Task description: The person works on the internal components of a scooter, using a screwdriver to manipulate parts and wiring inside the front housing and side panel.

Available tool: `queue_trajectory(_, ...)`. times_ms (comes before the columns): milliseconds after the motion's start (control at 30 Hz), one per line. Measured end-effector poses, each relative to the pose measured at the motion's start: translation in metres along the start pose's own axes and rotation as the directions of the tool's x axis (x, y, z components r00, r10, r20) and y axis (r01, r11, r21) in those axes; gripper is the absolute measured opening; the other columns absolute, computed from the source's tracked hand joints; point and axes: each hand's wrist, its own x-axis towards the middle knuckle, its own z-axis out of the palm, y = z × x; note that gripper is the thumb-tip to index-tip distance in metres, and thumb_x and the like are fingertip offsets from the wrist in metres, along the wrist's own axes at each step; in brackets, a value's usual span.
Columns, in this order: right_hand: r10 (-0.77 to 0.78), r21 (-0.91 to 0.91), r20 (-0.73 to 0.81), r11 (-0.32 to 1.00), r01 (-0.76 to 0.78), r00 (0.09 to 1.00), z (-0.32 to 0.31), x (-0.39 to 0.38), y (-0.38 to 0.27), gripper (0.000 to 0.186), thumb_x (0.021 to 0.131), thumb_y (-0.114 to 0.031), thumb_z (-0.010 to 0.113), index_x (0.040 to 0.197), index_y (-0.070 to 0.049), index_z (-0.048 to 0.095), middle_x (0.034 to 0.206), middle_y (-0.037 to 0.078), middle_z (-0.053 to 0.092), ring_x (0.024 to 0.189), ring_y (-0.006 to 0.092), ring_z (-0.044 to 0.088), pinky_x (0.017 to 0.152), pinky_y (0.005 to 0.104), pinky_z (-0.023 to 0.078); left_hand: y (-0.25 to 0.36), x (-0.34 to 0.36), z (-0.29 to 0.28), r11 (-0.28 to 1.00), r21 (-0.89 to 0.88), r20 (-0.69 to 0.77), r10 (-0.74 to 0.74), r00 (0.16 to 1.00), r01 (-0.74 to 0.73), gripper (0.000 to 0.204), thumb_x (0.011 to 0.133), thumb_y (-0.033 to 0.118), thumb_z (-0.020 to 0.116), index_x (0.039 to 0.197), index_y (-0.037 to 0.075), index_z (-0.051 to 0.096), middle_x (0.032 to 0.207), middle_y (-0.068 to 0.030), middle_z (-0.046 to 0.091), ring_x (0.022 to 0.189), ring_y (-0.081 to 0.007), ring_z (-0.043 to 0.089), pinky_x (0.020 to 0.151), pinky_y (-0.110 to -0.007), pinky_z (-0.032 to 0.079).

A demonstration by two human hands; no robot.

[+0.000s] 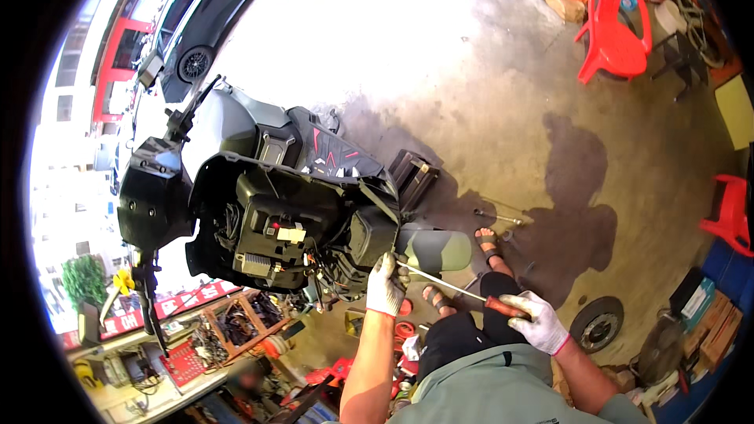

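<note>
My right hand (542,323), in a white work glove, is closed around the red handle (506,308) of a long screwdriver. Its thin metal shaft (448,284) points left toward my left hand (385,286). That hand wears a similar glove and is raised at the edge of a dark scooter (259,188); its fingers are pinched together by the screwdriver's tip, and what lies between them is too small to tell. The scooter's body is opened, baring a black inner housing (290,200) and cables. A green-and-dark curved piece (436,250) sits just beyond my left hand.
A long metal tool (499,217) lies on the floor ahead of my feet. At right are a small wheel (597,323), stacked boxes (711,314) and red chairs (616,31). Workbench trays (239,322) hold parts at lower left; a dark car (212,23) stands beyond.
</note>
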Motion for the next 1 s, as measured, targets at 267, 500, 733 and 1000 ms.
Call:
queue_trajectory(267,0.003,0.095,-0.217,0.995,0.018,0.976,0.005,0.009,0.019,0.041,0.077,0.0,0.068,0.118,0.001,0.063,0.103,0.014,0.064,0.092,0.0251,0.063,0.087,0.0347,0.051,0.009,0.023,0.041,0.993,0.111,-0.102,-0.037,0.994,0.049,0.019,0.098,0.026,0.063,0.099,0.007,0.06,0.084,-0.0054,0.063,0.064,-0.0141,0.056,0.056,-0.026,0.047)
queue_trajectory(500,0.097,0.273,-0.321,0.962,-0.005,0.942,0.027,0.033,0.04,0.044,0.069,0.008,0.069,0.112,0.001,0.064,0.11,0.013,0.061,0.105,0.0271,0.06,0.095,0.0361,0.048,0.008,0.062,0.049,0.999,0.022,-0.115,-0.027,0.993,0.03,0.013,0.1,0.019,0.06,0.107,0.007,0.061,0.088,-0.0046,0.064,0.067,-0.0119,0.057,0.054,-0.023,0.048)
queue_trajectory(733,0.084,0.24,-0.393,0.971,0.014,0.916,0.048,0.079,0.07,0.04,0.073,0.006,0.07,0.113,0.001,0.064,0.11,0.014,0.062,0.107,0.0279,0.061,0.095,0.0357,0.047,-0.008,0.104,0.057,0.994,0.094,-0.145,-0.041,0.989,0.055,0.016,0.099,0.017,0.061,0.112,0.007,0.062,0.09,-0.0041,0.065,0.066,-0.011,0.057,0.055,-0.024,0.047)
queue_trajectory(1000,0.149,0.326,-0.388,0.945,-0.016,0.91,0.093,0.136,0.099,0.039,0.076,0.007,0.07,0.115,0.002,0.063,0.114,0.015,0.059,0.106,0.0268,0.061,0.095,0.0323,0.049,-0.043,0.116,0.057,0.879,0.467,-0.274,0.035,0.961,0.101,0.016,0.1,0.014,0.059,0.114,0.007,0.062,0.09,-0.0037,0.067,0.063,-0.0088,0.056,0.052,-0.022,0.046)
